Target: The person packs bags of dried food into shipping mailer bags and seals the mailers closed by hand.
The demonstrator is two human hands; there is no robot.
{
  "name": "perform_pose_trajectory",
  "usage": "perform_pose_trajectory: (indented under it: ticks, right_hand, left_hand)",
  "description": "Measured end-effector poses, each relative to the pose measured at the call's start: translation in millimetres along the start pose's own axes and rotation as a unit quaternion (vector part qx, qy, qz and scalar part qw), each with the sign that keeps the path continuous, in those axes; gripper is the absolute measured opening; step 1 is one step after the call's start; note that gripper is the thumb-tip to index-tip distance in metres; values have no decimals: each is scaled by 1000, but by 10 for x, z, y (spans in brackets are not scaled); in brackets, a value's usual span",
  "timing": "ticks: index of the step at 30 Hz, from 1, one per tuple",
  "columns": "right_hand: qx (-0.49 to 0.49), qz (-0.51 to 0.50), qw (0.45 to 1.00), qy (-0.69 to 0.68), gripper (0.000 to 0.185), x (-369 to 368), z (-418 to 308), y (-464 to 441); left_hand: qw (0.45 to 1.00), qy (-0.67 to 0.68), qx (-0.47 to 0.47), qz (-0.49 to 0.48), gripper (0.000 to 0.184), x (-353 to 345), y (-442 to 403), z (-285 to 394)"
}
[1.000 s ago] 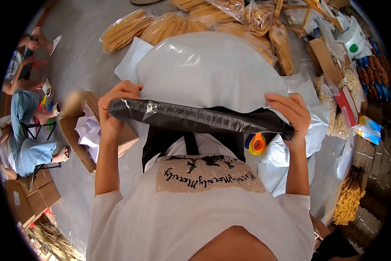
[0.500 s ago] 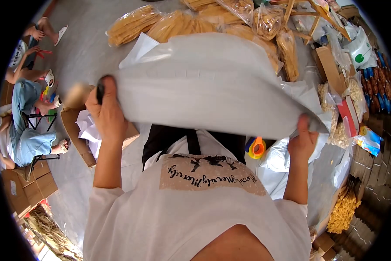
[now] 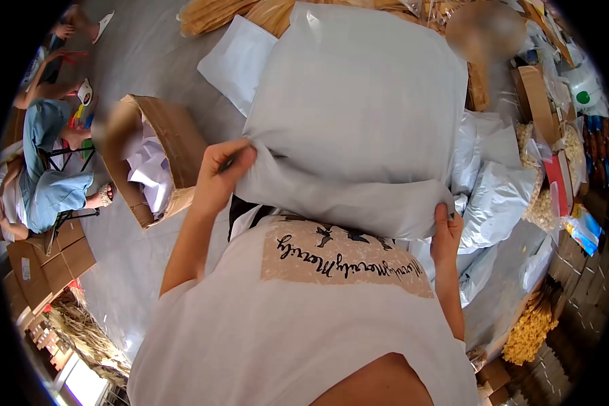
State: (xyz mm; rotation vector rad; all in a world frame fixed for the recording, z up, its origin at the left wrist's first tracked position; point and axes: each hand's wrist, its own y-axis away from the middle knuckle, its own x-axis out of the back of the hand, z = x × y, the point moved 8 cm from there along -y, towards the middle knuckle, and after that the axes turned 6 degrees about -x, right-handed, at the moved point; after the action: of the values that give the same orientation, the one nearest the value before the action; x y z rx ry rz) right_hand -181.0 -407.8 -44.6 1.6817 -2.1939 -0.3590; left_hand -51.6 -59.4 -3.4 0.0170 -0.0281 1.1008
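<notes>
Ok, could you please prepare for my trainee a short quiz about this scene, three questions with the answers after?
1. True or false: the right hand is apart from the large grey plastic bag.
2. What lies inside the open cardboard box?
3. Which hand is nearer to that box?
A) The left hand
B) The right hand
C) Both equally near

Key:
1. False: it grips the bag, with its thumb on the grey plastic.
2. Crumpled pale paper.
3. A.
</notes>
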Motion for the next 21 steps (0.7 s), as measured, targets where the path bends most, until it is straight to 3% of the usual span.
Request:
perform_pose_trajectory:
  ticks: [2,4,6,8,11,12,13,15,17,19,21]
  right_hand:
    - [-16,23,998,-56,20,-53,196,13]
    - [-97,51,989,-98,17,4,452,44]
    - [-101,40,991,-73,18,74,474,21]
    - [-92,30,995,15,19,97,414,11]
    - [-46,39,997,53,21,135,299,22]
    - [-37,66,996,-46,24,126,309,30]
    - [-37,62,996,-46,24,104,324,14]
    - [-119,36,983,-132,26,22,484,-20]
    - [-131,30,984,-118,26,77,579,-82]
    - [-179,20,983,-43,29,268,748,-128]
    - [-198,9,980,13,33,323,742,-163]
  left_hand:
    - [975,57,116,182,21,163,138,-315]
    - [975,-7,162,155,18,139,168,-305]
    - [968,-74,205,125,16,214,168,-313]
    - [988,-91,116,-38,12,166,85,-210]
    - [994,-90,53,-35,7,126,-32,-26]
    - [990,-106,90,1,7,215,4,-184]
    - [990,-108,91,5,7,224,9,-253]
    - [968,-22,246,38,7,212,113,-568]
    - [968,-33,244,49,8,234,114,-589]
    - [991,-44,122,15,10,200,25,-318]
    - [994,-65,81,14,10,199,-6,-217]
